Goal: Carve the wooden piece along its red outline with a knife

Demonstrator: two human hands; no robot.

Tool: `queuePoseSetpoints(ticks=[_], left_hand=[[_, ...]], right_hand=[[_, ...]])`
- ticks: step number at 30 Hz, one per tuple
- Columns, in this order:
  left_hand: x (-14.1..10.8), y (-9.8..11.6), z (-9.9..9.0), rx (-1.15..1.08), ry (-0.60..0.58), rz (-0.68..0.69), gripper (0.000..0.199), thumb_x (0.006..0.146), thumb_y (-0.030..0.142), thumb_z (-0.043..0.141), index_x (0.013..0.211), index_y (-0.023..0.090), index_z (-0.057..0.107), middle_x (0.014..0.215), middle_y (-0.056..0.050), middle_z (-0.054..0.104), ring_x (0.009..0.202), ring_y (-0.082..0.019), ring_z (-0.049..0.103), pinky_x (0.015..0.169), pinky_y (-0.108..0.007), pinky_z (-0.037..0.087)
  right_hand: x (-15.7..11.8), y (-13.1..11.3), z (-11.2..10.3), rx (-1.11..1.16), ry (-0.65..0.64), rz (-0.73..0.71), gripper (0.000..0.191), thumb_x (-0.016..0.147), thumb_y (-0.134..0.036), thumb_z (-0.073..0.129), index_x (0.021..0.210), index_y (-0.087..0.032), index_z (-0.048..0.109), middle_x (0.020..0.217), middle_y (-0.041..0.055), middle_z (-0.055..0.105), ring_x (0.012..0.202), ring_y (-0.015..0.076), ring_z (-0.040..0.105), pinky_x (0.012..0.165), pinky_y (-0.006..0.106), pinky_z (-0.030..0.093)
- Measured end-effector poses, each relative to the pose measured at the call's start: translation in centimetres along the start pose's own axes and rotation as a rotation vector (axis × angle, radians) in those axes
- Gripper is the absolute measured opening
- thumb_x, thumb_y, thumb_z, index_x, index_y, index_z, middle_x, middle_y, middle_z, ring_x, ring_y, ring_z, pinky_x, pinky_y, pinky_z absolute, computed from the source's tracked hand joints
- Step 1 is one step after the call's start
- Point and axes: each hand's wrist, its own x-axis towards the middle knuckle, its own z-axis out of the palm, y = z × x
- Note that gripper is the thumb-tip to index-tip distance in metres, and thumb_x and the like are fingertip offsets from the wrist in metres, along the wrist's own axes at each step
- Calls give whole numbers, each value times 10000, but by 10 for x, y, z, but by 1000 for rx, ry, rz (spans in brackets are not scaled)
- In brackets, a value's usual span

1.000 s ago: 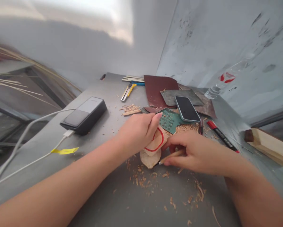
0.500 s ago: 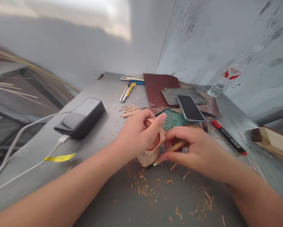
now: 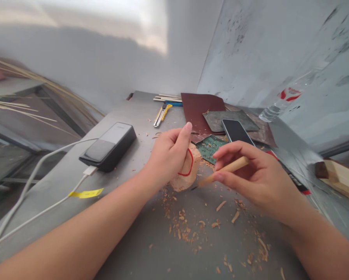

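My left hand is closed round a pale piece of carved wood marked with a curved red line. The fingers hide much of the wood's far side. In my right hand, thumb and fingers pinch the light wooden handle of a carving knife. Its short dark tip points down and left, just right of the wood and apart from it. Wood shavings lie scattered on the grey tabletop beneath both hands.
Behind my hands lie green sandpaper, a phone, a dark red sheet and a yellow utility knife. A black power bank with a white cable sits left. Rightward are a marker, a wood block and a bottle.
My right hand has drawn the carving knife up and right, away from the wood. My left hand has turned the wood, so more of its face shows. The view has shifted slightly.
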Motion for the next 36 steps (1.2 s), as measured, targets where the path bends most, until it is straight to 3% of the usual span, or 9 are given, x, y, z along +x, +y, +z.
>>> queuePoseSetpoints(ticks=[2,5,8,10,13,16,22,28,36], left_hand=[[2,1,-1,-9,1,26,530,1034,505,473,596,206,454,519,51,353,496,-108,331,483,-271,305],[6,1,-3,-87,7,-7,535,1022,542,488,607,205,504,507,48,403,480,-105,368,473,-263,326],[10,0,-7,-147,10,-31,548,1024,553,480,601,206,510,506,40,458,460,-97,409,462,-254,350],[14,-1,-11,-155,-9,-11,551,1021,569,476,604,210,515,505,32,500,447,-98,433,453,-255,362],[18,-5,-17,-139,-30,63,528,993,590,520,623,214,545,540,2,598,488,-120,529,473,-261,413],[21,-9,-19,-116,-36,95,515,972,575,565,602,217,543,535,-9,622,518,-140,576,484,-269,441],[23,-11,-17,-162,-87,-13,635,986,670,453,547,218,532,452,-6,573,435,-121,545,424,-251,412],[16,-3,-13,-173,-18,-30,678,1021,633,410,495,216,503,341,35,447,325,-91,446,364,-246,323],[15,-8,-10,-167,25,-14,679,1044,608,368,509,216,511,362,34,408,356,-97,400,392,-263,301]], right_hand=[[4,-5,5,10,86,-48,165,888,-396,771,939,-252,708,811,-1,665,715,152,611,625,272,501],[16,-17,17,161,157,-116,195,971,-418,670,852,-267,705,804,-11,618,730,144,565,667,283,488],[35,-36,31,408,114,-202,191,999,-365,636,848,-260,688,800,-16,587,774,155,608,763,321,525],[46,-50,40,496,89,-236,183,1002,-354,625,857,-253,675,720,-31,515,633,133,545,650,302,503],[57,-62,52,573,40,-227,390,1008,-533,547,787,-233,661,617,-47,350,502,113,343,491,274,359],[58,-56,59,606,-73,-214,630,991,-707,398,700,-214,660,571,-34,323,524,134,343,517,295,335],[53,-29,54,714,-220,-242,502,1007,-496,453,621,-198,574,509,-48,280,483,129,301,502,286,288],[46,-36,49,725,-291,-226,372,919,-395,511,599,-216,447,536,-41,304,493,125,315,485,284,287],[30,-42,59,623,-145,-281,491,965,-401,475,556,-209,282,521,-34,263,483,119,255,511,323,282]])
